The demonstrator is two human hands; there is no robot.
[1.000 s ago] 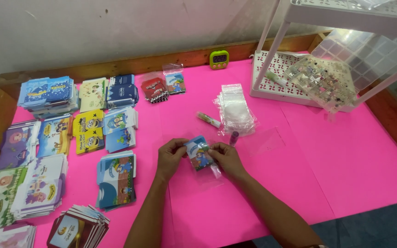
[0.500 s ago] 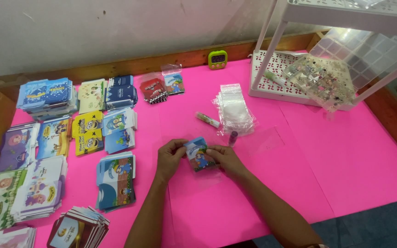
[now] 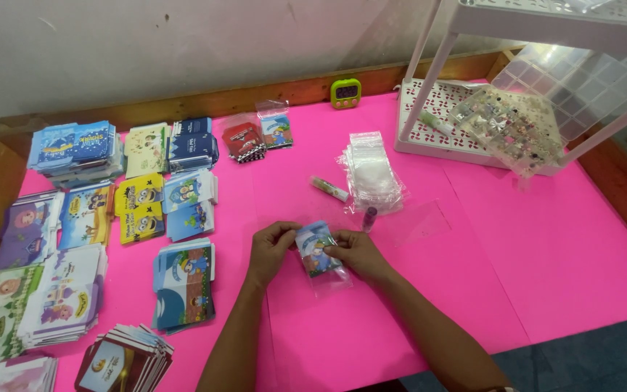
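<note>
Both of my hands hold a small blue printed card (image 3: 315, 247) that sits partly inside a clear plastic sleeve (image 3: 332, 277) over the pink table (image 3: 473, 290). My left hand (image 3: 271, 250) pinches the card's left top edge. My right hand (image 3: 357, 254) grips its right side and the sleeve. A stack of empty clear sleeves (image 3: 371, 173) lies just beyond my hands, with a small tube (image 3: 329, 189) and a dark purple cap-like object (image 3: 369, 216) beside it.
Several piles of printed cards (image 3: 183, 283) cover the left half of the table. Two bagged cards (image 3: 259, 136) and a green timer (image 3: 345, 92) lie near the back wooden rim. A white rack (image 3: 466, 109) with a clear compartment box (image 3: 517, 127) stands at back right.
The card and sleeve have shifted slightly in my fingers; both hands stay in nearly the same spot over the table.
</note>
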